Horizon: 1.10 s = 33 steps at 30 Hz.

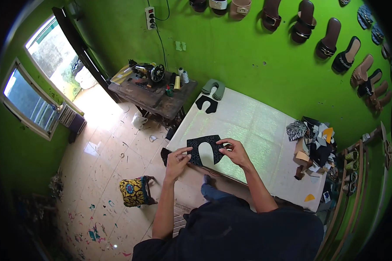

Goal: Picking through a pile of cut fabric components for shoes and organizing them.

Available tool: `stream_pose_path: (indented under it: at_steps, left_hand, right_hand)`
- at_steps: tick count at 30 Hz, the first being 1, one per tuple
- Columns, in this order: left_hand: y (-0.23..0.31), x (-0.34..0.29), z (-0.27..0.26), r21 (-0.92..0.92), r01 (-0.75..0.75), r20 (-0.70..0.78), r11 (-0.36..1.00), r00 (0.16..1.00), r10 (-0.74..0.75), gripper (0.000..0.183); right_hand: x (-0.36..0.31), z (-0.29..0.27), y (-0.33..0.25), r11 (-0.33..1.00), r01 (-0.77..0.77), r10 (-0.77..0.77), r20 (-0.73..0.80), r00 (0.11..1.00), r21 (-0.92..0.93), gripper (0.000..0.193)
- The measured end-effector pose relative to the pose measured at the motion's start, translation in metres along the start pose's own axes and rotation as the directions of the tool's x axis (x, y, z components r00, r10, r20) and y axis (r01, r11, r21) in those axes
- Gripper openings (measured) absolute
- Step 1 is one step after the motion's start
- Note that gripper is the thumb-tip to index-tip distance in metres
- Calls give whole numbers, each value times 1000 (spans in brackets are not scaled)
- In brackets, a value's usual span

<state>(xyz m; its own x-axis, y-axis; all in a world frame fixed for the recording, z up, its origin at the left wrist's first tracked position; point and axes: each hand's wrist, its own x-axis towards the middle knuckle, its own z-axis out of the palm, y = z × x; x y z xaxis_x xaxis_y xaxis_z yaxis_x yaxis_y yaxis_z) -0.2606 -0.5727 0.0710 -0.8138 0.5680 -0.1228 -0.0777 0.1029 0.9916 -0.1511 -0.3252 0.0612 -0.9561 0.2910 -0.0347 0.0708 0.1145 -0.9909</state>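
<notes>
Between my two hands I hold a black patterned shoe-upper piece (195, 159), flat and with a rounded cut-out, over the near edge of the white table (248, 130). My left hand (177, 162) pinches its left side. At its upper right side, my right hand (234, 152) grips the edge between thumb and fingers. Farther off on the table lies a similar black cut piece (212, 106). Beside that sits a stack of grey-green U-shaped pieces (218, 89).
A sewing machine (149, 73) with thread spools stands on a wooden table (161, 95) at the back left. Scraps (313, 145) are heaped on the table's right end. A patterned stool (134, 192) stands on the littered floor. Sandals (304, 21) hang along the green wall.
</notes>
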Motion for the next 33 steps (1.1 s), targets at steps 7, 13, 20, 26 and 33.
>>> stream_pose_path:
  at_steps: [7,13,20,26,33]
  left_hand:
    - [-10,77,-45,-66,-17,26,998,999,18,32]
    - [-3,144,-68,-12,3,52,1000,999,-2,36]
    - [10,217,-75,1,47,152,999,987,-47,37]
    - [8,282,-85,22,49,332,999,942,-53,39]
    - [-8,346,-95,-4,84,518,996,852,-70,42]
  right_hand:
    - [79,22,9,999,12,-11,-19,1000,45,42]
    - [142,27,8,1000,12,-13,-60,998,-11,45]
    - [184,23,8,999,-46,45,-166,985,1,44]
    - [207,28,9,996,-82,67,-327,942,-32,43]
    - [225,50,7,979,-200,159,-510,845,-26,46]
